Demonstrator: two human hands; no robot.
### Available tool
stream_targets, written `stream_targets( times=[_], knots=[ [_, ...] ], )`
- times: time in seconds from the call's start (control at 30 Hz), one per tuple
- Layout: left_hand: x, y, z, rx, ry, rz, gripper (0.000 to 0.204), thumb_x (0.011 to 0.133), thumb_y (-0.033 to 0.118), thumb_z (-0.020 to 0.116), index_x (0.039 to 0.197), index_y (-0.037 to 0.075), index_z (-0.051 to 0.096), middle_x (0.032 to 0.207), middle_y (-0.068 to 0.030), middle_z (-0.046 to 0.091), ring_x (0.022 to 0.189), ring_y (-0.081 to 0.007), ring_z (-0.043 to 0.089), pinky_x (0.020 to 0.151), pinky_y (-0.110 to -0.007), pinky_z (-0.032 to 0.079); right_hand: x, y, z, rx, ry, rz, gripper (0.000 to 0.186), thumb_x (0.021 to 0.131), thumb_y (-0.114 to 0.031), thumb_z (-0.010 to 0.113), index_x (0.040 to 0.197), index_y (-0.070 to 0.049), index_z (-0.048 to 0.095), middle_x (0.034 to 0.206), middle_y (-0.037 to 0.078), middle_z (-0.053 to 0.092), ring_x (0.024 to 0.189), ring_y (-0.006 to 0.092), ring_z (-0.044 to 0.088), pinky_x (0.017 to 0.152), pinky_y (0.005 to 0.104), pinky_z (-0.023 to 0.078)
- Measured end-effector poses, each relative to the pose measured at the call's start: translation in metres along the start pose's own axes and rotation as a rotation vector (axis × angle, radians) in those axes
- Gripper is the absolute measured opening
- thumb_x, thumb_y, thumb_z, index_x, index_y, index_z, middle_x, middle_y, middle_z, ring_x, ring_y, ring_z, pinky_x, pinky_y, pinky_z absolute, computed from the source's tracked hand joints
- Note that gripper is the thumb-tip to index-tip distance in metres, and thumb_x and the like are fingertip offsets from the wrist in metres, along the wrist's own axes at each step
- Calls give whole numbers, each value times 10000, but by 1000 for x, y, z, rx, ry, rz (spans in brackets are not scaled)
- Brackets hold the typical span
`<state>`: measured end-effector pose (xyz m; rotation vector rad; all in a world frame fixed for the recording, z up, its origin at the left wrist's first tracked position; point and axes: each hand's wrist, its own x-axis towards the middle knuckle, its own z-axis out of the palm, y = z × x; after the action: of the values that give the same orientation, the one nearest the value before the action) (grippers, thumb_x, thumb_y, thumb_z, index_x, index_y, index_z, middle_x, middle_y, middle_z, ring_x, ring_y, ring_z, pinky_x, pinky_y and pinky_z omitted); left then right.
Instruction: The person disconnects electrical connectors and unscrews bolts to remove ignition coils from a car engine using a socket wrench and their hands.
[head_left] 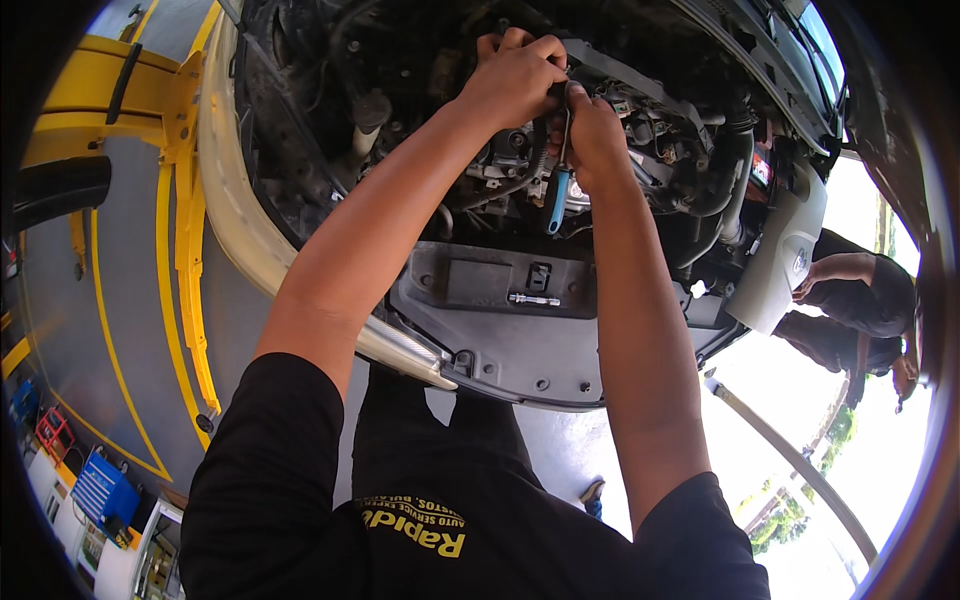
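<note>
My two hands meet over the engine (510,150) of a car with its hood raised. My right hand (597,140) is closed around the metal shaft of a screwdriver (557,205), whose blue and black handle hangs toward me below the fingers. My left hand (515,82) has its fingers curled and pressed together beside the right thumb, at the screwdriver's far end. Whatever those fingers grip is hidden. A short silver metal piece (533,299), like a socket extension or spark plug, lies on the black front panel (480,335) nearer to me.
A pale car bumper (235,190) curves along the left. Beyond it stands a yellow lift post (185,240). A light grey air duct (787,245) is at the right of the bay, with another person (865,295) past it. A blue tool chest (105,487) sits far lower left.
</note>
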<state>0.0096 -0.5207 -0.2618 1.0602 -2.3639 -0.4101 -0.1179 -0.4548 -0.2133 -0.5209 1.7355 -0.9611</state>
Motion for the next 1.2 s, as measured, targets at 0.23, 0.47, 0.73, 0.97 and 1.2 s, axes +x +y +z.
stream_targets(
  times=[0.23, 0.47, 0.73, 0.97, 1.2],
  knots=[
    [0, 4, -3, 6, 0, -6, 460, 822, 177, 801, 1257, 314, 741, 1344, 87, 633, 1311, -226, 493, 1090, -511, 307, 1, 0, -8, -3, -51, -21, 301, 1089, -318, 530, 1082, -18, 558, 922, 116, 674, 730, 197, 682, 631, 376, 608],
    [-1, -2, -5, 22, -91, 38, 592, 851, 162, 779, 1370, 423, 662, 1316, 70, 712, 1291, -221, 533, 1099, -466, 318, -1, 18, -21, 258, -200, -17, 295, 1093, -236, 517, 1232, 22, 548, 1000, 120, 675, 884, 225, 686, 810, 404, 599],
    [-12, 2, -8, 28, 39, 132, 593, 855, 126, 776, 1363, 414, 670, 1239, 66, 744, 1288, -212, 562, 1087, -425, 351, -12, 19, -1, 167, -56, -102, 302, 1094, -210, 517, 1246, 48, 549, 990, 107, 683, 849, 202, 700, 759, 377, 620],
    [-6, 0, -7, -13, -6, 123, 515, 900, 157, 740, 1326, 442, 689, 1209, 46, 756, 1297, -228, 551, 1108, -456, 321, -5, 26, -5, -480, 231, -485, 267, 1089, -215, 494, 1108, 20, 621, 836, 98, 716, 745, 185, 719, 616, 351, 563],
    [-7, -1, -10, 93, -48, 145, 516, 894, 143, 730, 1312, 445, 699, 1170, 74, 764, 1292, -210, 560, 1096, -424, 352, -32, 33, -9, 74, -70, -58, 280, 1089, -191, 510, 1242, 38, 559, 910, 107, 694, 750, 186, 690, 641, 328, 543]
  ],
)
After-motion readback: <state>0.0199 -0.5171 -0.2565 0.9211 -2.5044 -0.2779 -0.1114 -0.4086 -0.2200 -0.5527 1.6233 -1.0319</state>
